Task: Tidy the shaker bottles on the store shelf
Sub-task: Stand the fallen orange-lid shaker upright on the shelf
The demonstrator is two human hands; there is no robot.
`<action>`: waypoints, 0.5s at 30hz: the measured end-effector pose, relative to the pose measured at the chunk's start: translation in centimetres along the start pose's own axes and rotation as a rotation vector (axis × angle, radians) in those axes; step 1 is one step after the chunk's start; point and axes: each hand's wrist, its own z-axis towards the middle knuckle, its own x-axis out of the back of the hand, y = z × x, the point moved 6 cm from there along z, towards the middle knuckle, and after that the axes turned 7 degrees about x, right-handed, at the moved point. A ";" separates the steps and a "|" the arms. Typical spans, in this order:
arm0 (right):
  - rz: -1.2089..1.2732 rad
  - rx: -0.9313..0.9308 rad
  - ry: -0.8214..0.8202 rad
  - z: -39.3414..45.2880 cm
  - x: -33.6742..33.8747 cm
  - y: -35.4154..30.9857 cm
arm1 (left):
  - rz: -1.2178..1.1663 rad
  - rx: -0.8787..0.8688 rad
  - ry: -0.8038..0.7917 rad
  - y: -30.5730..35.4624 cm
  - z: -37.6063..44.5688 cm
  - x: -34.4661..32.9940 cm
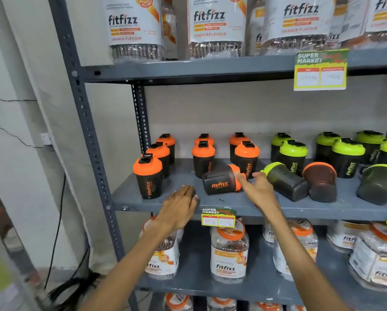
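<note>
**Middle shelf, shaker bottles: stock as it stands**

Shelf [266, 209]: grey metal, middle tier of the rack.

Upright, orange lids: one bottle [148, 177] at the front left corner; two more behind it; further pairs toward the centre, the nearest [203, 158] just behind the fallen one.

Upright, green lids: a group [293, 155] at centre right, more running to the right edge.

Lying down: an orange-lidded bottle [222, 180] on its side near the front, lid end pointing right; a green-lidded bottle [285, 180] on its side just right of my hand; an orange-rimmed one [320, 182] tipped beside it, touching; a green-rimmed one [379, 185] at the far right.

My left hand [179, 207]: flat on the front of the shelf, palm down, fingers together, holding nothing.

My right hand [258, 189]: reaching in, fingers loosely spread, fingertips at the orange lid of the fallen bottle; whether they press it I cannot tell.

Tiers above and below: large jars [229, 252] labelled fitfizz. Price tag [218, 217] on the shelf edge.
</note>
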 end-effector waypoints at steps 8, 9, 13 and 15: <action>-0.084 -0.193 -0.018 3.1 -4.0 0.1 | 0.000 -0.052 -0.051 -2.6 2.3 -0.6; -0.069 -0.189 -0.006 3.4 -4.2 0.3 | 0.003 -0.060 -0.057 -2.7 2.5 -0.8; 0.042 -0.182 0.031 4.1 -4.8 0.7 | 0.034 -0.087 -0.049 -3.3 2.6 -1.5; 0.118 -0.171 0.054 3.9 -4.7 0.7 | 0.039 -0.097 -0.027 -3.4 2.7 -1.7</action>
